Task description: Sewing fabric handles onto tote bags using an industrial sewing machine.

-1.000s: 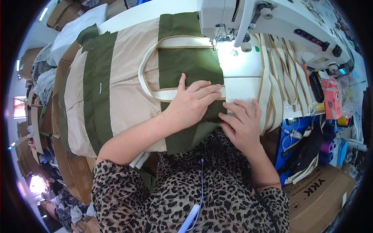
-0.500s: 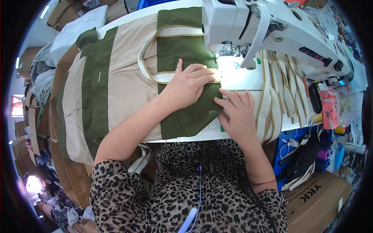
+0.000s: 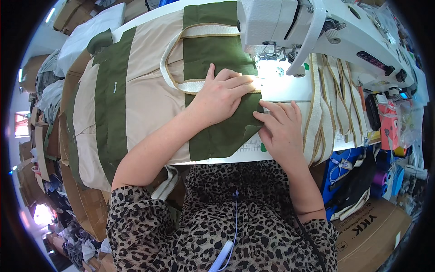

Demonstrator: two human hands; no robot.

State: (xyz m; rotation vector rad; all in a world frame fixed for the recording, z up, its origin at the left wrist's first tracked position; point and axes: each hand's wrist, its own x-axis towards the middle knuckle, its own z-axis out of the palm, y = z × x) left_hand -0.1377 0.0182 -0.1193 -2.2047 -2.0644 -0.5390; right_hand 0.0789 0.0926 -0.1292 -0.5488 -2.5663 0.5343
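Lettering (image 3: 362, 222) on brown carton (image 3: 371, 242) and sewing machine (image 3: 353, 45)

the cloth (image 3: 152, 97) is banded in dark green and pale tan, a broad green band at its right end; it lies spread on the white table (image 3: 283, 94), mostly flat with light creases in the tan; a short white mark shows on the green band farther left; its near right corner looks turned over; the strap (image 3: 204, 30), white with tan-brown edges, lies on it in a u, bend to the left; its lower leg is partly hidden, reaching the cloth's right edge
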